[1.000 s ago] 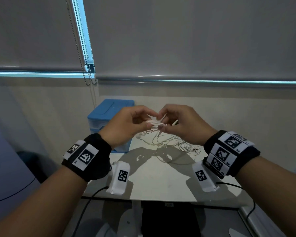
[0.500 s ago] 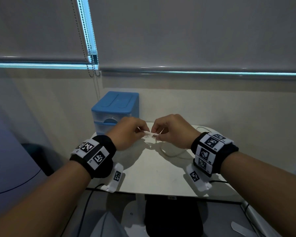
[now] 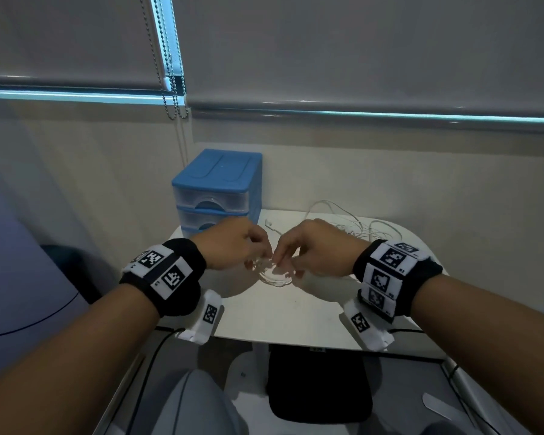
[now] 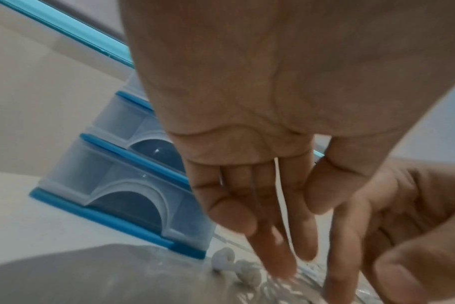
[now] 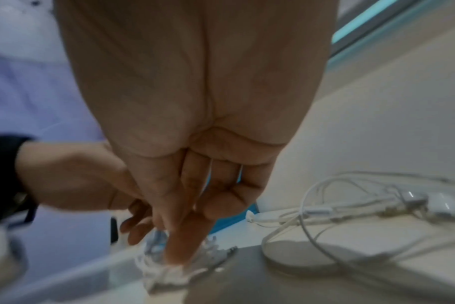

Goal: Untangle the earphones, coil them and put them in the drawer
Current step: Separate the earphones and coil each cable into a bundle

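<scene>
Both hands work low over the small white table, fingertips meeting at a bundle of white earphones that lies on the tabletop between them. The left hand has its fingers bent down toward the cord; the left wrist view shows them reaching mostly straight to the table with a strand running along them, but whether they pinch it I cannot tell, since the tips blur. The right hand also points its fingers down, and the right wrist view shows one fingertip pressing into the white bundle; a firm pinch is not plain there either. Behind the right wrist a loose heap of more white cable with plugs and a remote lies on the table's far side, and one earbud rests just beside the blue drawer unit, whose drawers look closed. My reading is that the untangling or early coiling is in hand, and the drawer step is not yet begun. The next move likely calls for holding the small loops steady with one hand while the other draws the slack in from the far heap, keeping the strands from crossing again.
</scene>
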`<state>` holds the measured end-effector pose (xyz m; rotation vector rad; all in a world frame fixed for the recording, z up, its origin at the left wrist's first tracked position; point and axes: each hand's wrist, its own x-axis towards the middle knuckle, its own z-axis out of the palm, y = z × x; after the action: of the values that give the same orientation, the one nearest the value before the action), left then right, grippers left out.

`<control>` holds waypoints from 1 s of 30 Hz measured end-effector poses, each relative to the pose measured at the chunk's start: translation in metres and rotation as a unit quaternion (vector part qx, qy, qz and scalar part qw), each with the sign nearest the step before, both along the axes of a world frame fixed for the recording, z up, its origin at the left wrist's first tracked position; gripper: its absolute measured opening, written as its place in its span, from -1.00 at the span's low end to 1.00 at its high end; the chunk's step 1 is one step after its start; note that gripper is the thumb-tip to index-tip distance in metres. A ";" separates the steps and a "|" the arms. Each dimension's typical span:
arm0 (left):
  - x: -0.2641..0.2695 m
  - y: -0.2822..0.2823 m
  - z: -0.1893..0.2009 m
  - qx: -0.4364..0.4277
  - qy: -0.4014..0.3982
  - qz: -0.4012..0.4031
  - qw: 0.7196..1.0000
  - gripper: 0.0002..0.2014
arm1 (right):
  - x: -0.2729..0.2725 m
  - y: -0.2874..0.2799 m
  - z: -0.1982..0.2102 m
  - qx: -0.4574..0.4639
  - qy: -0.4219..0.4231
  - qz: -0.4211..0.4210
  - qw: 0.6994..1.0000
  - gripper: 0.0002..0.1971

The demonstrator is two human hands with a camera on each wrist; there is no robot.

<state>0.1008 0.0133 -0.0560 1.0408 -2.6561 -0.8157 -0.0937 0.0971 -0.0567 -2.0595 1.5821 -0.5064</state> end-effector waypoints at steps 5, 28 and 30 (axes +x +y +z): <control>0.002 0.002 -0.005 -0.047 -0.031 0.065 0.996 -0.79 | -0.012 -0.004 -0.002 -0.032 0.030 -0.134 0.990 -0.89; -0.026 0.019 0.009 -0.094 0.008 0.011 0.995 -0.89 | -0.068 0.019 0.024 -0.033 -0.038 -0.227 0.973 -0.89; -0.040 0.022 0.010 -0.097 0.004 -0.018 0.995 -0.88 | -0.087 0.024 0.025 -0.038 -0.020 -0.241 0.970 -0.87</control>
<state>0.0612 0.0353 -0.0463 0.9424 -2.6888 -0.5528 -0.1804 0.1211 -0.0321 -1.6930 2.0720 -0.7819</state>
